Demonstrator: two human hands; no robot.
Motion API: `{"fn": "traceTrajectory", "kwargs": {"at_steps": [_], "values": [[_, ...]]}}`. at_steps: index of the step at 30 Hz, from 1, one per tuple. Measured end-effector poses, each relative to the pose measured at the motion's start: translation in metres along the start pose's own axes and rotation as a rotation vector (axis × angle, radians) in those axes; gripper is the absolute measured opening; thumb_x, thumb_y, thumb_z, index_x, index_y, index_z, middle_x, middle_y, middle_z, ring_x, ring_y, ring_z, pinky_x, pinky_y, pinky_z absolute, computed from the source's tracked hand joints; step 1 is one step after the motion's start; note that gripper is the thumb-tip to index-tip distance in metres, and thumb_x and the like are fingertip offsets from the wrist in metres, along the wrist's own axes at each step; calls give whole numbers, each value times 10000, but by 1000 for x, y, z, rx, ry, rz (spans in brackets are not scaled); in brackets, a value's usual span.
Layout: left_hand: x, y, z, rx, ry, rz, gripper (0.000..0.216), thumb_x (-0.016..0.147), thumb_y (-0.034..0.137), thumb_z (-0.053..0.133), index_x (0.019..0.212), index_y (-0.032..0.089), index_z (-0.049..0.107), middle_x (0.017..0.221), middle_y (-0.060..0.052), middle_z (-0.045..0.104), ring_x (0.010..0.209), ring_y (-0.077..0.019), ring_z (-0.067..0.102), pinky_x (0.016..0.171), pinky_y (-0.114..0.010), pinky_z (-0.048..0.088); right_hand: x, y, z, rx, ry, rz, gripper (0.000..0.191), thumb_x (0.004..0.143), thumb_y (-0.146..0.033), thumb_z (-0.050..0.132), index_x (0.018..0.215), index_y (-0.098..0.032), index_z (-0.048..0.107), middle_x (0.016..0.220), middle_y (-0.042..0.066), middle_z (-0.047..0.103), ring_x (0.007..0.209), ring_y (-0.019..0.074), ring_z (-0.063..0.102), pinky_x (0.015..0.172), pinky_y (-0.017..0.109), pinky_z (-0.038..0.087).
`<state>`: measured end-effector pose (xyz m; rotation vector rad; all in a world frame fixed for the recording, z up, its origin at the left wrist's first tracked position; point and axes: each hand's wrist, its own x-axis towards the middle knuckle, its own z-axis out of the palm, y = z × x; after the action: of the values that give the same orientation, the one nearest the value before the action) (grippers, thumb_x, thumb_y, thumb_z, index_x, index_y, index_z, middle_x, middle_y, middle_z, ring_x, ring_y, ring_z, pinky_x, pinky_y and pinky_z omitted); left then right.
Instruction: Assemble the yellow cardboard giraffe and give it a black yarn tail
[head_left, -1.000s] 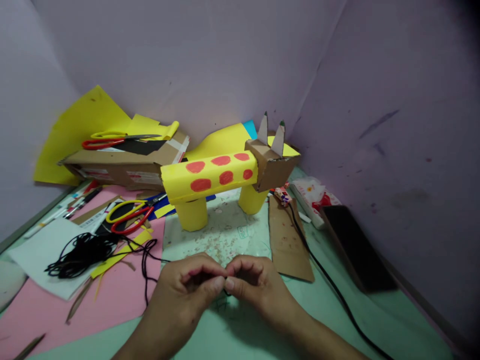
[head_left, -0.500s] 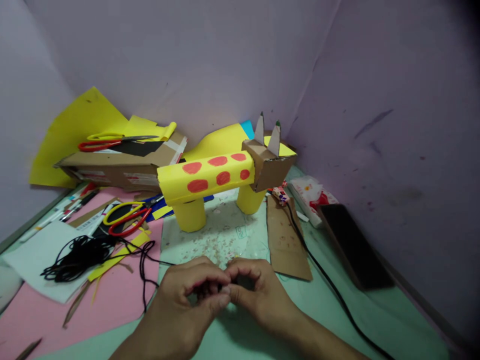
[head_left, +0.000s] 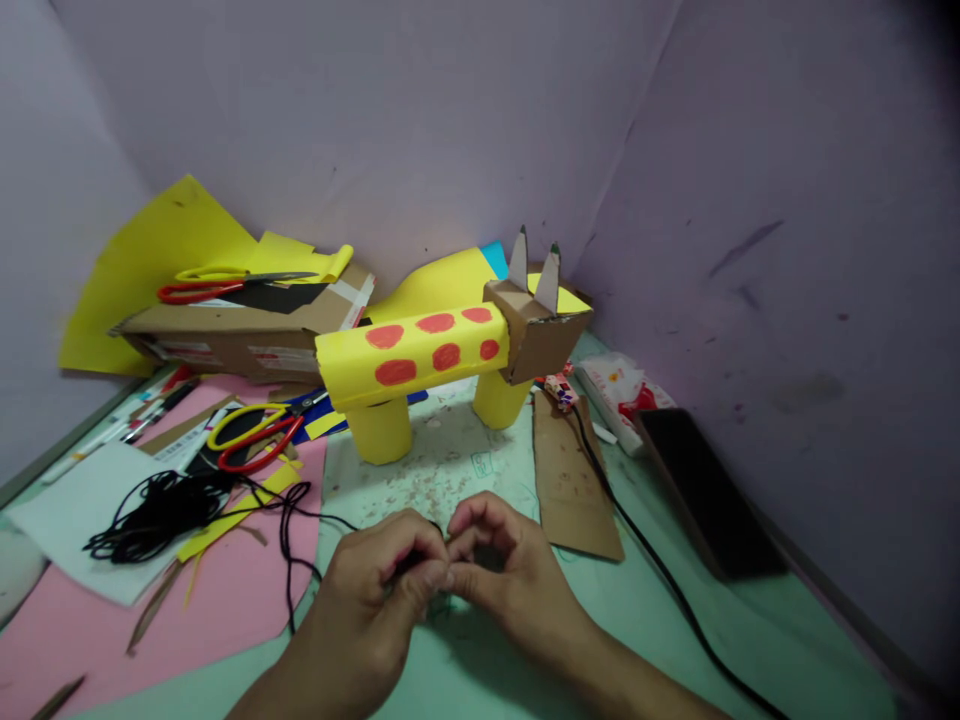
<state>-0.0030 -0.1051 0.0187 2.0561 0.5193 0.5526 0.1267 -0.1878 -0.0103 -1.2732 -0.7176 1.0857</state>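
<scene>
Low in the middle of the head view, my left hand (head_left: 375, 600) and my right hand (head_left: 517, 575) meet, both closed in a pinch with thumbs and fingertips touching. A black cord (head_left: 161, 512) lies in a loose tangle on the left, and one strand runs across to my left hand. A short dark bit of it shows between the fingertips of both hands; most of it there is hidden. Just beyond stands a yellow paper animal body (head_left: 412, 355) with red spots, two yellow tube legs, and a cardboard box head (head_left: 540, 325) with two pointed pieces on top.
Scissors (head_left: 259, 435) and white paper (head_left: 90, 510) lie on pink paper (head_left: 225, 610) at left. Behind, a cardboard box (head_left: 225, 335) carries more scissors (head_left: 225, 285). On the right are a cardboard piece (head_left: 574, 490), a black cable (head_left: 660, 580) and a phone (head_left: 709, 495).
My fingertips have shifted slightly left, and the right hand's fingers have lifted and opened out a little. A dark bit of cord now shows above the fingertips. The paper animal has not moved.
</scene>
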Motion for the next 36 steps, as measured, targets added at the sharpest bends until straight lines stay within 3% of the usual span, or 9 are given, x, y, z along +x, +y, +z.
{"fn": "traceTrajectory", "kwargs": {"at_steps": [4,8,11,15,17,20,25,29,36], "values": [[1,2,3,-98,22,-107,237,837,282,476,621,190,511,528,41,473,482,-87,433,451,-189,318,0,4,-3,-194,18,-223,221,686,-247,721,905,-225,721,709,20,692,674,171,607,711,336,459],[2,3,12,-215,108,-213,218,815,306,519,634,187,550,499,48,473,443,-77,410,410,-177,305,0,8,-7,-512,93,-538,95,777,-233,657,816,-253,742,641,9,699,633,165,622,936,438,353],[3,5,17,-301,189,-329,176,780,303,561,659,179,588,492,46,502,441,-73,439,417,-168,334,-1,7,-6,-612,142,-616,101,784,-201,632,728,-232,710,583,-11,662,573,138,592,950,435,339],[5,7,13,-395,226,-380,143,730,312,617,738,169,612,488,33,558,426,-87,482,401,-171,366,0,2,-4,-491,171,-444,109,749,-229,630,646,-206,658,589,-12,636,602,144,580,934,419,359],[6,7,6,-388,251,-344,180,740,337,612,794,166,628,484,33,559,421,-90,481,395,-172,370,1,-2,-4,-346,142,-278,126,731,-286,628,646,-195,643,601,2,621,623,159,570,785,362,432],[6,6,-7,-304,299,-320,203,758,352,603,845,177,655,491,40,543,440,-89,478,419,-173,386,3,-5,-6,-182,71,-98,189,700,-352,660,662,-170,627,580,-1,573,582,136,511,574,266,397],[7,7,-16,-133,382,-243,78,693,275,655,711,209,692,666,-4,667,611,-134,589,550,-197,466,3,-7,-8,5,1,-17,299,651,-422,746,672,-152,619,561,-21,548,538,95,468,544,235,372],[10,9,-14,-163,221,-156,62,681,220,649,637,220,692,688,-8,684,683,-149,618,630,-208,481,2,-8,-9,113,-122,40,341,631,-455,770,669,-148,626,555,-27,545,524,81,457,552,235,371],[13,4,-10,-222,79,-373,116,641,273,632,666,176,692,619,-18,654,579,-136,566,530,-213,436,2,-10,-9,91,-102,5,339,613,-448,782,689,-154,631,588,-27,554,557,86,471,576,233,369]]}}
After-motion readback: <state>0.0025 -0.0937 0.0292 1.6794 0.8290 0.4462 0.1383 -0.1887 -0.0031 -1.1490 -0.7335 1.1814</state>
